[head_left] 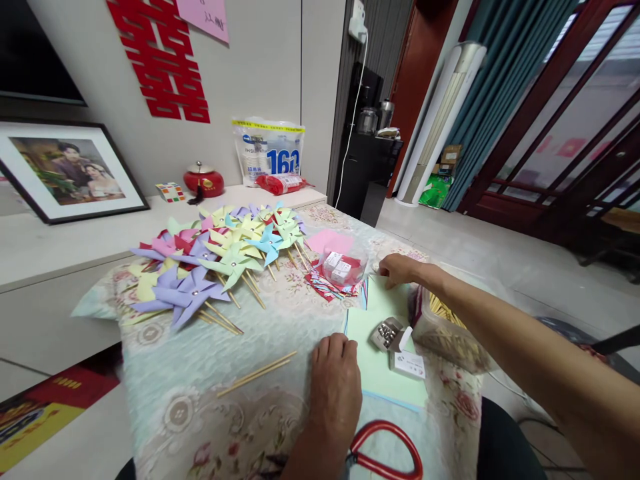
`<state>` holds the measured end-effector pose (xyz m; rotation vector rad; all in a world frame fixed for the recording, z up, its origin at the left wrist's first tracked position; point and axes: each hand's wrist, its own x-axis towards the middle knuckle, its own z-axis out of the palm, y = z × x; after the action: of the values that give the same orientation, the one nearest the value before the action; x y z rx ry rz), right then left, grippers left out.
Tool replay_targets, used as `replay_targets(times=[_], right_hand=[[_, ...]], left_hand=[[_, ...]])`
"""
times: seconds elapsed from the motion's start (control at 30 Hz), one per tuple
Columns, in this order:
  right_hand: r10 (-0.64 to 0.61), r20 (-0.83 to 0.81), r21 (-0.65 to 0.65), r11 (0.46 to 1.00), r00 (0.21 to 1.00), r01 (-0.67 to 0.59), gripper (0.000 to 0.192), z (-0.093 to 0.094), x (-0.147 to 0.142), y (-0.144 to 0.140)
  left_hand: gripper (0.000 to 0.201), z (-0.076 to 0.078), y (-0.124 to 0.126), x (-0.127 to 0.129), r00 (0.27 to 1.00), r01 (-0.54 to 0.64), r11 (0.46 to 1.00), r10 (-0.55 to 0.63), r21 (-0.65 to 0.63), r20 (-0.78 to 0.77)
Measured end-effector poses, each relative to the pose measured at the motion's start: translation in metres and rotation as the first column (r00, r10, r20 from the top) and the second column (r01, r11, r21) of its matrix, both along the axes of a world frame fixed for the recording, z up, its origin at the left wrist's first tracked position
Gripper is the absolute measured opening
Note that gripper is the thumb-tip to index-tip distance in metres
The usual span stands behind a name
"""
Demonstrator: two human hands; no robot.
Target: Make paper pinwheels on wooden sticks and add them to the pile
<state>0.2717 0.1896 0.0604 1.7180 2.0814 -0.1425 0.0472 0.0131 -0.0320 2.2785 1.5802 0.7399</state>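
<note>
Note left hand (337, 373) palm down on the cloth (270, 327), fingers loosely bent, gripping nothing visible. Find right hand (396, 270) at the far sheets (381, 301), fingers curled — impossible to tell whether gripping. Watch the open box (401, 339) on the near sheets (364, 360): likely to tip and spill metal bits (387, 333) if tugged with paper. Mind scissors (383, 425) beside left wrist — liable to shift if nudged.
</note>
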Motion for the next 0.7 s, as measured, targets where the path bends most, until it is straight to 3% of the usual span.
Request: replay_targets(times=[0.33,0.47,0.6,0.7], right_hand=[[-0.022,0.044,0.016,1.000,0.999,0.022,0.024,0.002,-0.001,-0.002],[-0.022,0.001,0.043,0.999,1.000,0.022,0.021,0.011,0.002,-0.007],[-0.035,-0.056,0.120,0.992,0.998,0.042,0.022,0.023,0.007,-0.017],[-0.036,-0.097,0.174,0.983,0.995,0.052,0.022,0.030,0.012,-0.027]], left_hand=[[0.029,-0.003,0.000,-0.001,1.000,0.001,0.999,-0.002,0.037,0.011],[0.029,0.003,-0.004,-0.001,1.000,0.002,0.999,-0.003,0.038,0.011],[0.030,0.011,-0.021,-0.006,0.997,0.040,0.999,-0.039,-0.010,0.065],[0.030,0.005,-0.041,-0.018,0.983,0.139,0.990,-0.137,-0.016,0.119]])
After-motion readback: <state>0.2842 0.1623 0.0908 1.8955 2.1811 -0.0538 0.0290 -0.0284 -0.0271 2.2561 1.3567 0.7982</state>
